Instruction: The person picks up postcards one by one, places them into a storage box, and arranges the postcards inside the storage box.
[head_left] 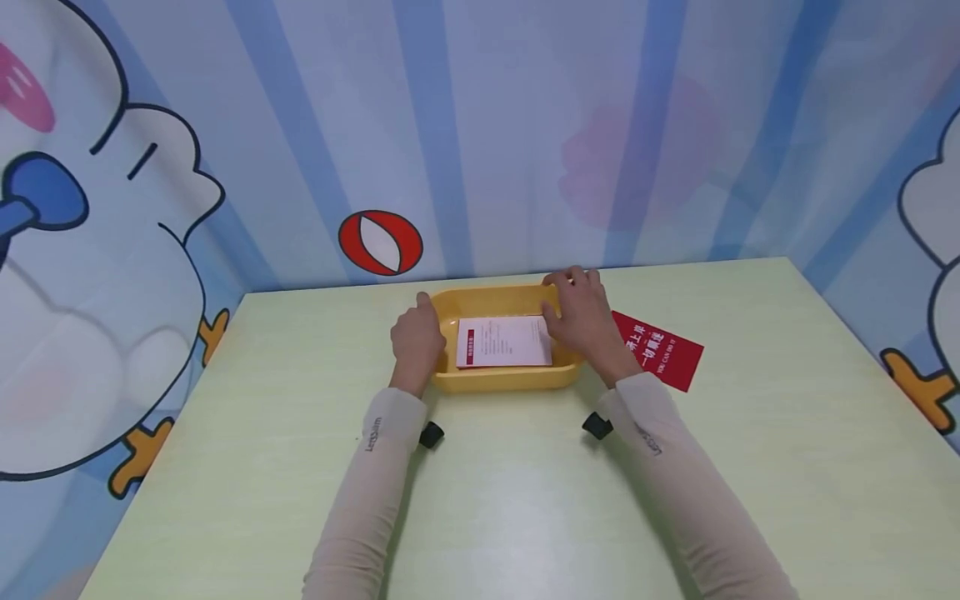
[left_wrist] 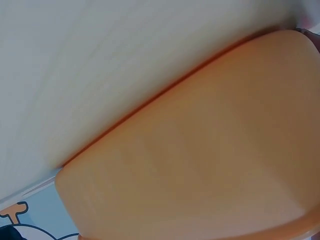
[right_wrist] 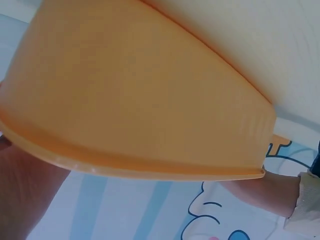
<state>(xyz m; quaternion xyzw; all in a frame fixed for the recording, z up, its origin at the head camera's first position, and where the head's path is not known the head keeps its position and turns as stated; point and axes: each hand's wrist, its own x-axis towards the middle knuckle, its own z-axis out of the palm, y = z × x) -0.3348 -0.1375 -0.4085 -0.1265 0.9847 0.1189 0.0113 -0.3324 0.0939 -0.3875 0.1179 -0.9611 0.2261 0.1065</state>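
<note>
A yellow plastic tray (head_left: 504, 382) sits on the table near its back edge, with white cards (head_left: 510, 342) bearing a red strip and printed lines lying inside. At its left end, my left hand (head_left: 417, 340) grips the rim. My right hand (head_left: 583, 312) holds the opposite end near the back right corner, thumb on the inner side. The tray's long outer wall (left_wrist: 185, 155) fills most of the left wrist view. In the right wrist view, the tray wall (right_wrist: 145, 95) hides most of both hands' fingers.
A red card (head_left: 671, 358) with white lettering lies right of the tray, partly behind my right hand and wrist. Behind the pale table (head_left: 510, 500) rises a blue striped cartoon backdrop (head_left: 502, 133). Black wrist cameras (head_left: 597, 426) hang beneath both sleeves.
</note>
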